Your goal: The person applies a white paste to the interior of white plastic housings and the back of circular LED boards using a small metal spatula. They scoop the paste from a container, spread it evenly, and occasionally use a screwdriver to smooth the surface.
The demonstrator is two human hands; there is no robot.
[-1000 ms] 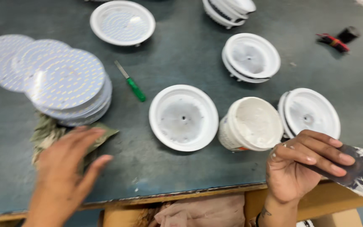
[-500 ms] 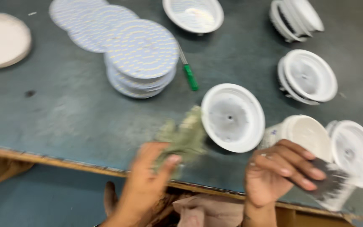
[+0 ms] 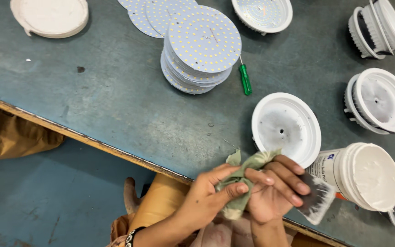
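My left hand (image 3: 206, 194) grips a crumpled green cloth (image 3: 241, 178) and presses it against my right hand (image 3: 273, 192) at the table's near edge. My right hand holds a flat dark scraper blade (image 3: 315, 201) smeared with white paste, its fingers curled over the cloth. Just beyond my hands lies an empty round white lamp housing (image 3: 286, 129). To its right stands an open white tub (image 3: 362, 176) full of white paste.
A stack of round LED boards (image 3: 203, 43) sits at the table's middle, with a green screwdriver (image 3: 245, 80) beside it. More white housings (image 3: 380, 100) lie at the right and top. White flat discs (image 3: 51, 16) rest top left. A brown bag (image 3: 5, 132) is under the table's edge.
The camera view has swung left and down. My left hand picked the green cloth off the table and brought it to my right hand, which still holds the scraper.
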